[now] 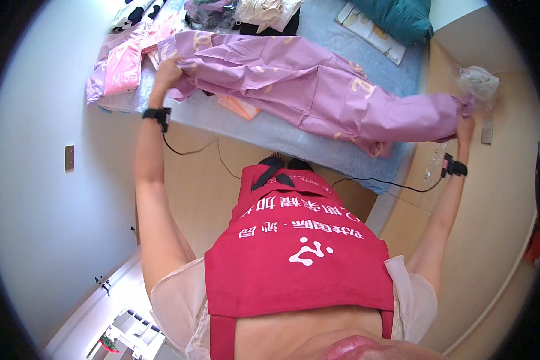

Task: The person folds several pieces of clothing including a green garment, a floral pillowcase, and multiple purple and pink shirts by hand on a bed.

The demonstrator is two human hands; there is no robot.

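A long piece of purple cloth (292,85) with cream print stretches between my two hands, creased and sagging across the middle. My left hand (169,73) grips its edge at the left end. At the far right, my right hand (465,123) is closed around the bunched other end. The cloth hangs over the near part of a bed with a light blue plush cover (270,128), and its lower right corner reaches down near the bed's edge. An orange and white item (238,107) peeks out from beneath the cloth.
Pink packages (122,67) lie at the bed's left. Farther back are a clear plastic bag (211,15), cream fabric (270,11), a folded white printed cloth (371,33) and a teal pillow (393,18). Cables (387,181) run from my wristbands (454,166). Walls flank both sides.
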